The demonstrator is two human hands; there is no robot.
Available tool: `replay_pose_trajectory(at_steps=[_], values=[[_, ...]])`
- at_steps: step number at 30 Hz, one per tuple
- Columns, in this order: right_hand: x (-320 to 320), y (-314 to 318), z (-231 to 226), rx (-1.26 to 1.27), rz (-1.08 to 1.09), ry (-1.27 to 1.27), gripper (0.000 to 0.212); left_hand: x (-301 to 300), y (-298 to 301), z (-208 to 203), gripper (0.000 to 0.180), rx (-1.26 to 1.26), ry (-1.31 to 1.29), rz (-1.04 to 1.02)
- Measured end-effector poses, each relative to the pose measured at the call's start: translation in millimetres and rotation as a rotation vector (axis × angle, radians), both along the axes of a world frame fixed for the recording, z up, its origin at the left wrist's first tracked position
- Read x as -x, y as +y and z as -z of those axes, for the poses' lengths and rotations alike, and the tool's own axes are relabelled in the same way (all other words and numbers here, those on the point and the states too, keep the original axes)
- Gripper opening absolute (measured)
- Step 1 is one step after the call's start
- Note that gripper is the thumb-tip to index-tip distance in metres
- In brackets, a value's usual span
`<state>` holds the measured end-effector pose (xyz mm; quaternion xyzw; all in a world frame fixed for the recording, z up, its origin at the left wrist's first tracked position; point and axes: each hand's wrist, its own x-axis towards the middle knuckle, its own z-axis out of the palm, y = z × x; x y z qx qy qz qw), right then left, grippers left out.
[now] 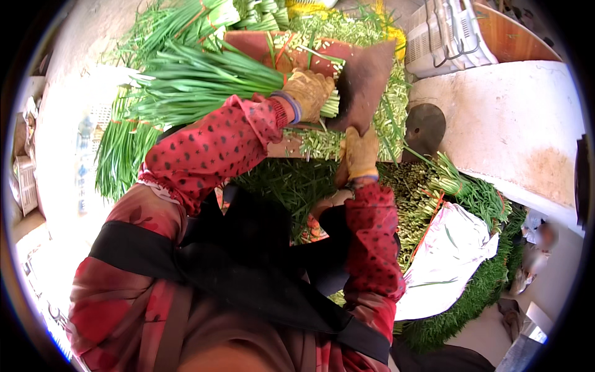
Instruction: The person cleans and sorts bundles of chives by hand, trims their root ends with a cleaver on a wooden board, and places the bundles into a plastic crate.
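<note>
My left hand (pixel 308 93), in a tan work glove, is closed around a bundle of long green chives (pixel 211 77), near its cut pale ends. The leaves point left. My right hand (pixel 361 149), gloved likewise, grips a wide dark cleaver (pixel 369 80); its handle is hidden in the fist. The blade stands beside the cut ends; whether it touches them I cannot tell. Below the bundle lies a reddish-brown cutting board (pixel 248 42). Short pale stalk pieces (pixel 390 99) are scattered over the board and to the right of the blade.
More tied chives (pixel 186 18) lie at the far left. Right of me are a white plastic crate (pixel 440 37), a pale slab (pixel 508 111) with a dark round disc (pixel 425 129), a white sack (pixel 449 248) and heaped greens (pixel 471 297). Another person (pixel 533 248) is at the right edge.
</note>
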<state>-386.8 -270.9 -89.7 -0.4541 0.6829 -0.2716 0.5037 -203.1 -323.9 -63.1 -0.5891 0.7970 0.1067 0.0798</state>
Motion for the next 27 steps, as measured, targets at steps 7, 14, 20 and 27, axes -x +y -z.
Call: replay_pose_trajectory(at_steps=[7, 14, 20, 27], values=[[24, 51, -26, 0.014, 0.217, -0.127, 0.016, -68, 9, -14, 0.126, -0.057, 0.273, 0.078], [-21, 91, -35, 0.085, 0.225, -0.182, 0.021, -73, 23, -14, 0.122, -0.038, 0.137, -0.007], [-2, 27, 60, 0.486, -0.054, 0.421, 0.031, -56, 35, -25, 0.124, -0.003, 0.026, 0.003], [48, -29, 31, 0.277, -0.116, 0.736, 0.059, -74, 50, -23, 0.129, 0.011, -0.021, 0.083]])
